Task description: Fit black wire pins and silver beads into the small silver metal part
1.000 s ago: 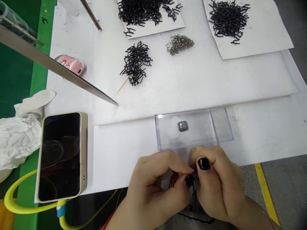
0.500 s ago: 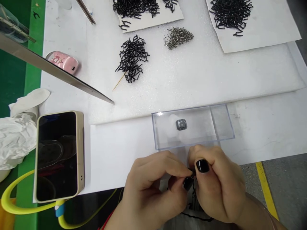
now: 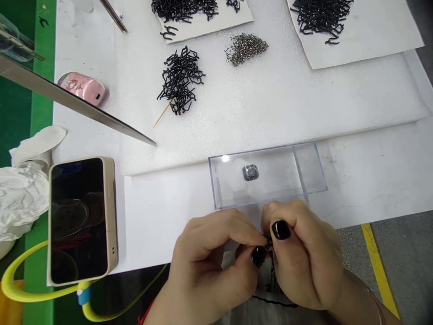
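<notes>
My left hand (image 3: pixel 213 259) and my right hand (image 3: pixel 302 257) meet at the table's near edge, fingertips pinched together on a small black wire piece (image 3: pixel 269 243) that is mostly hidden between them. Just beyond them lies a clear plastic box (image 3: pixel 304 169) with a small grey metal part (image 3: pixel 251 172) inside. Farther back on the white foam sheet (image 3: pixel 270 104) sit a loose pile of black wire clips (image 3: pixel 179 79), a small heap of tiny silver parts (image 3: pixel 246 47), and a toothpick (image 3: pixel 161 115).
A phone (image 3: pixel 79 219) lies face up at the left, beside crumpled white gloves (image 3: pixel 22 194). A long metal strip (image 3: pixel 74 101) slants across the left side above a pink case (image 3: pixel 81 86). Two paper sheets at the back carry more black clips (image 3: pixel 320 11). A yellow cable (image 3: pixel 20 289) curls below.
The view has drifted slightly, so the table items sit a little higher and more to the left. Both hands stay pinched together on the small black piece with only slight finger motion.
</notes>
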Demonstrator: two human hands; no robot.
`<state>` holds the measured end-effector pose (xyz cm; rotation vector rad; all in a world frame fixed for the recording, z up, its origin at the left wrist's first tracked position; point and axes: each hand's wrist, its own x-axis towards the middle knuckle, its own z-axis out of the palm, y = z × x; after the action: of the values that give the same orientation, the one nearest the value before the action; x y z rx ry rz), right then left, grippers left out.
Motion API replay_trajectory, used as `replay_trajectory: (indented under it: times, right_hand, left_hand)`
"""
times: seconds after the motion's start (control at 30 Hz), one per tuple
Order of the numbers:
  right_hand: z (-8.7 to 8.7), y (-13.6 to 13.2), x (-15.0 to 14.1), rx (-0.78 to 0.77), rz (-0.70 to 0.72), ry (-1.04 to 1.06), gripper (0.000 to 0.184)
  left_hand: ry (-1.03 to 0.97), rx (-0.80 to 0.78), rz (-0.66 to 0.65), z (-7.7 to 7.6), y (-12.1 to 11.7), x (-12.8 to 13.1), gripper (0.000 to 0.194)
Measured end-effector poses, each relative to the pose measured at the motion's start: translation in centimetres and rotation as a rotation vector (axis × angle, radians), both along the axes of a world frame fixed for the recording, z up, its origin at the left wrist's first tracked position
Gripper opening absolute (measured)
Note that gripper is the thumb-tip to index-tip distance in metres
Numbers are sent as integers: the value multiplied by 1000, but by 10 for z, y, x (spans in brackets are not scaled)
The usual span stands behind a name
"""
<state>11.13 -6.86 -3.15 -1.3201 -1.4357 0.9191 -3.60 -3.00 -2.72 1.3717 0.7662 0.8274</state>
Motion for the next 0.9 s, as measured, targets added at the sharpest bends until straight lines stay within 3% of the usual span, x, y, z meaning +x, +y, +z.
replay_trajectory:
  times: [0.9]
  right_hand:
    - [-1,1,2,99,7,-166,9]
  left_hand:
    - [25,15,44,1,-2,1,24]
